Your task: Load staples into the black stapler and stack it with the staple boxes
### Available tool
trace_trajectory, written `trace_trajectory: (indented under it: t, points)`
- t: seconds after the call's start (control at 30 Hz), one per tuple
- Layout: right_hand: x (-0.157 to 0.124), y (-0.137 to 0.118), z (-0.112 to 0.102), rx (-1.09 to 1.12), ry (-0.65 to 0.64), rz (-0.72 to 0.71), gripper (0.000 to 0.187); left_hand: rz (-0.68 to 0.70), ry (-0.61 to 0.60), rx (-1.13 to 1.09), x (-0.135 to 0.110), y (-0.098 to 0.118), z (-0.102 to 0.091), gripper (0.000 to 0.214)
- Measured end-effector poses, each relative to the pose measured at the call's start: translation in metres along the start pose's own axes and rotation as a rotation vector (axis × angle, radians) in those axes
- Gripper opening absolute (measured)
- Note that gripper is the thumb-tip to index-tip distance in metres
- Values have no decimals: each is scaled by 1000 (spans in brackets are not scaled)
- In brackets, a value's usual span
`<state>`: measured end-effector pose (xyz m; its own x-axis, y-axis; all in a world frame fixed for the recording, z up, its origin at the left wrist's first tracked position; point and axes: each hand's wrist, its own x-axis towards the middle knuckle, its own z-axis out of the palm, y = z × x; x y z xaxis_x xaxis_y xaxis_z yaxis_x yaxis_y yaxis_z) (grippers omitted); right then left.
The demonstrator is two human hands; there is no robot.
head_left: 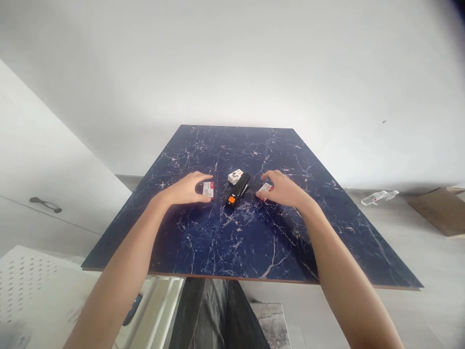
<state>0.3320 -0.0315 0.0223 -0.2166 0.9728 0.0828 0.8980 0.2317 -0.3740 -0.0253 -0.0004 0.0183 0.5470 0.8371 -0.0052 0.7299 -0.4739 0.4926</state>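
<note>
Head view, looking down at two bare hands over a dark blue tabletop point(254, 150) with thin white marble veins. Three small white boxes and one black stapler point(237, 190) sit on it, all bunched near the middle.

The left hand point(185, 190) is curled around a small white box point(208, 190) with a red mark. Its fingers reach over the far edge and the thumb comes round the near side, so the box looks grasped between them. The right hand point(285, 190) is partly over a second box point(266, 189), also white and red, and its fingers point(264, 177) are bent and spread. Its fingertips sit at the box, but whether they are gripping it or only resting there, I cannot tell.

The stapler lies between the two hands, touching neither, with an orange part near its near end. A third box point(235, 176), white with dark printing, sits just beyond the stapler, touching or almost touching its far end.

Both bare forearms reach in from the bottom of the view. Past the table's near edge are dark trousers point(214, 315). To the left stands a white cabinet door with a dark handle point(45, 204). To the right, a plastic bottle point(379, 197) and a piece of cardboard point(441, 212) lie on the pale floor point(399, 252).
</note>
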Motion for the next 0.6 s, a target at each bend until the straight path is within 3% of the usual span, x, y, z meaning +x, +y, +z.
trace_trajectory:
  t: [0.07, 0.17, 0.4, 0.53, 0.6]
  points:
    - [0, 3, 5, -40, -88, -9, 59, -6, -32, 8, 0, -6, 1, 83]
    - [2, 4, 9, -54, -103, 4, 53, 0, -20, 37, 3, -2, 7, 79]
    - [6, -8, 4, 145, 215, 63, 51, 78, -29, -37, 6, 32, 32, 81]
    - [5, -20, 14, 290, 224, -27, 48, 169, -29, -60, 6, 46, 44, 89]
    - [6, -23, 19, 320, 217, -49, 48, 253, 12, -68, 7, 47, 46, 80]
